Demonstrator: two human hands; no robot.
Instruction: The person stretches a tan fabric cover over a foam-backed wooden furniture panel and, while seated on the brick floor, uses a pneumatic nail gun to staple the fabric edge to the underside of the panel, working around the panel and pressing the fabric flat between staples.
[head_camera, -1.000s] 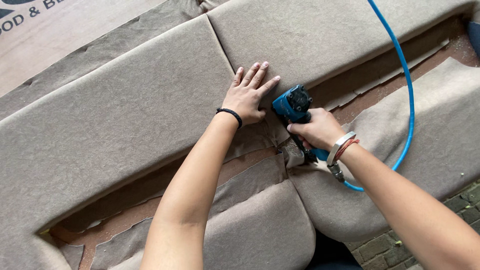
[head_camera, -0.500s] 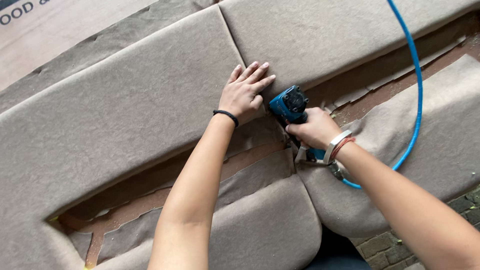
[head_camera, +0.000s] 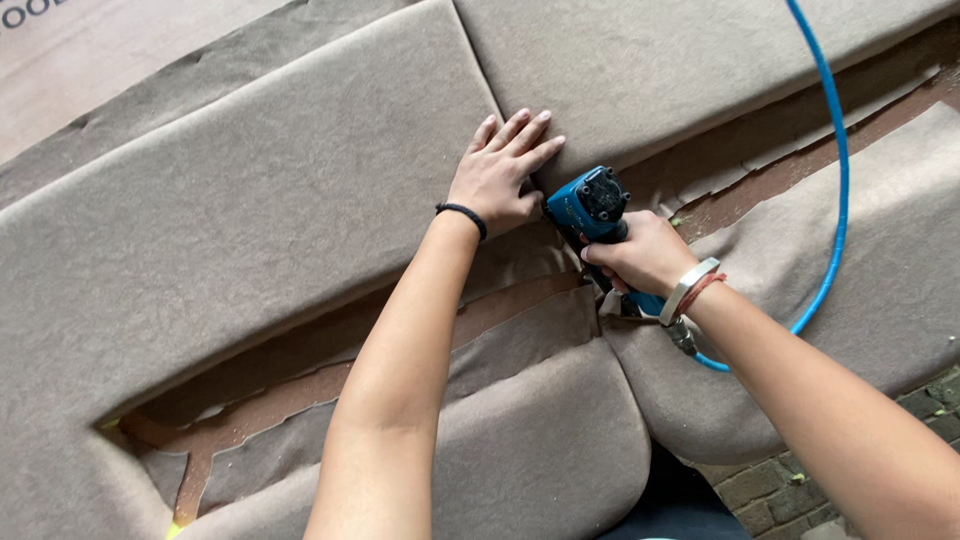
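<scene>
My left hand (head_camera: 500, 170) lies flat, fingers spread, on the grey-brown fabric of a padded upholstered panel (head_camera: 250, 200), near the panel's lower edge. Right beside it my right hand (head_camera: 645, 255) grips a blue pneumatic staple gun (head_camera: 592, 205), its head pressed at the fabric edge just right of my left hand. A blue air hose (head_camera: 835, 150) runs from the gun's base, loops right and goes up out of view. Loose fabric flaps (head_camera: 520, 330) lie over the brown wooden frame below both hands.
A second padded panel (head_camera: 680, 60) adjoins at the upper right, and more fabric-covered cushions (head_camera: 540, 450) lie below. Bare brown board (head_camera: 290, 395) shows in the gap between them. Brick paving (head_camera: 760, 485) appears at the lower right, cardboard (head_camera: 110, 60) at the upper left.
The view has shifted slightly; both hands and the staple gun have stayed together at the fabric edge, with my left hand still pressing flat.
</scene>
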